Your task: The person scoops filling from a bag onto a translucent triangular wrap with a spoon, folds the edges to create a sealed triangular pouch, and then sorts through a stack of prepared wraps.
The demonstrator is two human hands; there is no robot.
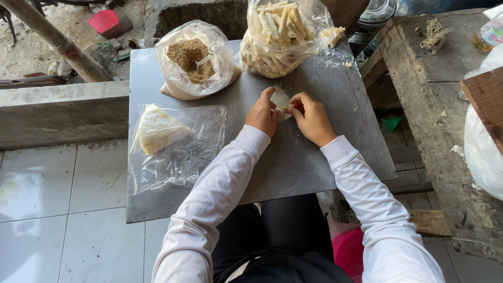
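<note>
Both hands, left hand [263,116] and right hand [310,118], pinch a filled pastry wrapper [281,99] mid-fold; rolling it shut likely calls for even pressure toward twelve o'clock.

outdoor food-prep yard, steel table [335,105], bagged rolls [280,36], concrete ledge [57,112]
</note>
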